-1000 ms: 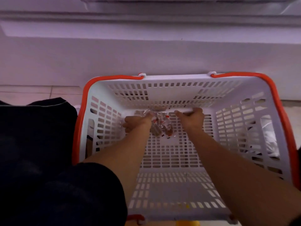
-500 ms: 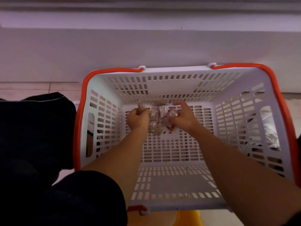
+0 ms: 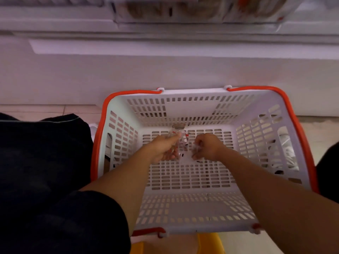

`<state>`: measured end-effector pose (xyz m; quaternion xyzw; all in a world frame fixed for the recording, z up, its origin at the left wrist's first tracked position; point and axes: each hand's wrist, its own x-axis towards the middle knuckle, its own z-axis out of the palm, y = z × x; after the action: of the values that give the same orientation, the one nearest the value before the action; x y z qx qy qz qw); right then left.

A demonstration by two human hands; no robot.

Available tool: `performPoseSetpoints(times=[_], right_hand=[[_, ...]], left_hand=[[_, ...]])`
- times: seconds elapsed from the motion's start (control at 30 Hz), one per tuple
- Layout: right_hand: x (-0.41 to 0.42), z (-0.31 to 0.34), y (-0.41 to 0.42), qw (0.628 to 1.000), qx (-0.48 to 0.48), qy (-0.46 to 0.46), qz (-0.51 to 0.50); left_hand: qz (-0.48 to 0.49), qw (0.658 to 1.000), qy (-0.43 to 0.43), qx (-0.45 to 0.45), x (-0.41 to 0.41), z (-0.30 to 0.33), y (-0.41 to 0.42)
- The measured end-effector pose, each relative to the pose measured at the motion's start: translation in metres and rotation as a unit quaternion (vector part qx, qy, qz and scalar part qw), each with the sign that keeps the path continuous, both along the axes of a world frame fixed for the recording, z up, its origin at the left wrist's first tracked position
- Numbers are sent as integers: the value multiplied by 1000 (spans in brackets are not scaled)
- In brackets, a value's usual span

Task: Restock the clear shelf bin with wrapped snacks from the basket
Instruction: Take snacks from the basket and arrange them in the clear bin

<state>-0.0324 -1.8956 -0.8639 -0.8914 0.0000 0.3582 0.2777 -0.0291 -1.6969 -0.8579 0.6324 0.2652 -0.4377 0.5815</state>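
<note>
Head view, single frame. Your left hand and your right hand are both down inside the white slotted basket, near its far wall. Your left hand's fingers are curled round a cluster of clear-wrapped snacks with red markings; some wrappers stick out above and beside the knuckles. Your right hand is also curled, and it pinches some crinkled clear wrapping against the palm; how many pieces it holds cannot be told. The two hands sit just beside each other, with the loose wrappers between them.

The basket has orange handles folded down along its rim. Its floor shows bare slots on the near side, and the snacks lie only toward the far end.

Above the basket runs a white shelf front. At the top edge you can see a clear shelf bin, blurred, with brownish contents that cannot be identified. The bin is well apart from your hands.

Dark clothing covers the left side, including a short dark sleeve on your left arm. Something yellow shows beneath the basket's near edge.
</note>
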Motion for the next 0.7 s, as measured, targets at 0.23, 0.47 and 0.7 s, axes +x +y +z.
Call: performPoseSetpoints(times=[0.23,0.47,0.7], right_hand=[[40,159,-30,966,209,150,-11],[23,317,-51,951,294,-91,-27],[1,386,-25,856,315,-401,-78]], left_hand=[[-89,968,20,-235,22,101,-13],[-206,924,-68,-316,35,276,-28],[-220,913,-244,-243,31,395,-22]])
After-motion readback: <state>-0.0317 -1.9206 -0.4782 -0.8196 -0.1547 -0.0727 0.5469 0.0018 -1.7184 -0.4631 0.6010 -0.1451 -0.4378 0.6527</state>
